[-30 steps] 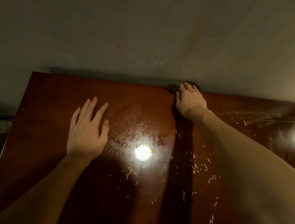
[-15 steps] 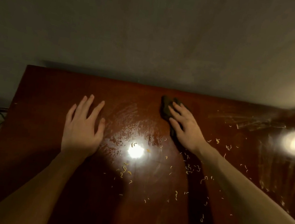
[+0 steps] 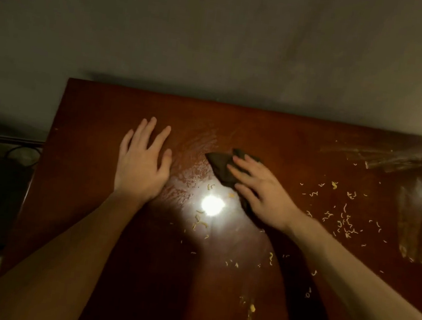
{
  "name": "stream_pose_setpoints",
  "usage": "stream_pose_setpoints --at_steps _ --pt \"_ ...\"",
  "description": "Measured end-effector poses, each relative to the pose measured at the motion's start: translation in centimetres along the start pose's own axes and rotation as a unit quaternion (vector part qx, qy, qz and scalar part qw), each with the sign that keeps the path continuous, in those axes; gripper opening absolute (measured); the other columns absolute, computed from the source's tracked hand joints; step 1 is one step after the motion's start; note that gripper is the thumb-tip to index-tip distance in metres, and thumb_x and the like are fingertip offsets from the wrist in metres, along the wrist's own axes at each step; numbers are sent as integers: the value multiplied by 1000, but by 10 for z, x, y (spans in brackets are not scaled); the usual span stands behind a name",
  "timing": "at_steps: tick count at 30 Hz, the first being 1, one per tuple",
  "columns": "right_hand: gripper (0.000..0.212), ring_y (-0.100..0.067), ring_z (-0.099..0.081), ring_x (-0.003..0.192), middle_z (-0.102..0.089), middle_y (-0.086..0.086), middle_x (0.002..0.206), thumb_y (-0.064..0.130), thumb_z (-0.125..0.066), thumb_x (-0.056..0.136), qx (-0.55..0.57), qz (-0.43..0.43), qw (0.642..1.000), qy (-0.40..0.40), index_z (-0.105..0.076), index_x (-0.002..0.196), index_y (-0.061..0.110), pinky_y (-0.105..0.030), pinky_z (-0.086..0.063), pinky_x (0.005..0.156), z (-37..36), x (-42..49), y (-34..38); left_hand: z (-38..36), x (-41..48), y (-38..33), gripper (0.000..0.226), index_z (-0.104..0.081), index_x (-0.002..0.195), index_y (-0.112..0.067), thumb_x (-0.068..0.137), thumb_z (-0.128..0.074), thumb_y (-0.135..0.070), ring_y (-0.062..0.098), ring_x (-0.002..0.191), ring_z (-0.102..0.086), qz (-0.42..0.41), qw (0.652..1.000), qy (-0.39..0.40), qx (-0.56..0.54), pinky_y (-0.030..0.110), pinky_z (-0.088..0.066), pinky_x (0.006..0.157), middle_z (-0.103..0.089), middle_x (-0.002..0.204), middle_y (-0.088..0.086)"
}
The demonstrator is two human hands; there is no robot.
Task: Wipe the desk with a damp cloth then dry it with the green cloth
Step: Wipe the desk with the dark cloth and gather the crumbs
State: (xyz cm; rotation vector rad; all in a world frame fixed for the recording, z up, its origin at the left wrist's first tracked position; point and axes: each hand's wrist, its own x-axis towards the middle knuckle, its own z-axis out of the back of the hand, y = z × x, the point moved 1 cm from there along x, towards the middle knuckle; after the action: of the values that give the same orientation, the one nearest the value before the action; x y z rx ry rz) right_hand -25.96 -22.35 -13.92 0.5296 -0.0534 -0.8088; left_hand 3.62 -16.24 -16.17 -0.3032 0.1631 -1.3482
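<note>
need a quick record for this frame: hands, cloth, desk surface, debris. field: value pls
left hand: flat on the desk, fingers spread, holds nothing
right hand: straight fingers press the dark cloth onto the desk
dark cloth: crumpled, mid-desk, right of the left hand; colour unclear in the dim light
crumbs: pale bits scattered, mostly right of and nearer than the cloth
wet streaks: between the hands, by the glare
stage: wiping; crumbs not yet cleared

Cloth (image 3: 223, 168) on desk (image 3: 99, 109), under right hand (image 3: 266, 196), beside left hand (image 3: 141, 167).
</note>
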Motion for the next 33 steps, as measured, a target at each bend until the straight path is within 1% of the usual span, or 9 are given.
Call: stream_pose_setpoints --at_steps 3,6,9,13,16,20,25,29,33 --pt "52 -31 -24 154 -36 -8 163 36 -41 104 3 -26 999 -40 -46 153 18 -45 -16 127 10 40 -16 -2 0 2 54 -38 160 -26 107 -39 -41 21 161 -12 -9 1000 -8 -5 47 -11 129 -24 171 6" --pt "54 -35 -23 155 -37 -9 162 36 -42 101 21 -73 995 -58 -49 151 18 -45 -14 127 2 57 -7 -3 -1 3 55 -38 160 -26 108 -36 -43 22 160 -12 -11 1000 -5 -9 47 -11 129 -24 172 7" --pt "50 -33 -22 155 -36 -6 163 28 -43 103 3 6 1000 -26 -48 152 20 -45 -11 126 -18 24 28 0 -1 4 56 -34 162 -28 108 -35 -45 22 161 -9 -16 999 15 -25 47 -8 130 -19 173 6" --pt "52 -20 -14 157 -29 4 166 28 -46 105 -12 74 997 34 -40 156 28 -36 0 127 -33 -18 51 8 5 10 59 -26 164 -31 108 -40 -44 19 161 3 -19 995 77 -65 43 3 130 -8 175 3" --pt "51 -22 -18 156 -31 2 166 26 -49 105 -16 71 997 35 -42 156 27 -43 -7 128 -27 -2 43 14 9 15 60 -26 164 -33 108 -47 -38 16 161 8 -10 986 125 -114 39 9 128 -2 175 -1" --pt "50 -31 -22 155 -36 -4 163 23 -49 102 17 25 999 -16 -49 152 22 -55 -17 126 -23 51 43 21 14 22 52 -41 158 -27 108 -48 -16 16 161 1 12 968 124 -219 34 8 126 -14 174 0" --pt "55 -26 -21 155 -38 -1 162 3 -62 96 39 81 996 13 -55 146 24 -44 -6 126 -44 38 81 23 12 28 47 -48 154 -22 108 -46 -11 13 159 -10 36 954 101 -281 30 1 128 -28 170 0" --pt "57 -18 -16 157 -34 5 164 7 -59 98 37 107 992 53 -50 150 30 -40 -4 128 -55 -20 91 27 4 25 48 -46 155 -22 108 -49 -19 13 160 -9 29 958 96 -270 29 1 127 -26 171 -1" --pt "53 -14 -14 157 -29 8 166 15 -55 101 47 80 993 70 -49 150 31 -36 -3 127 -43 -13 79 33 1 32 57 -41 158 -21 104 -55 -22 15 160 -10 -30 970 121 -207 34 -1 130 -23 172 2"
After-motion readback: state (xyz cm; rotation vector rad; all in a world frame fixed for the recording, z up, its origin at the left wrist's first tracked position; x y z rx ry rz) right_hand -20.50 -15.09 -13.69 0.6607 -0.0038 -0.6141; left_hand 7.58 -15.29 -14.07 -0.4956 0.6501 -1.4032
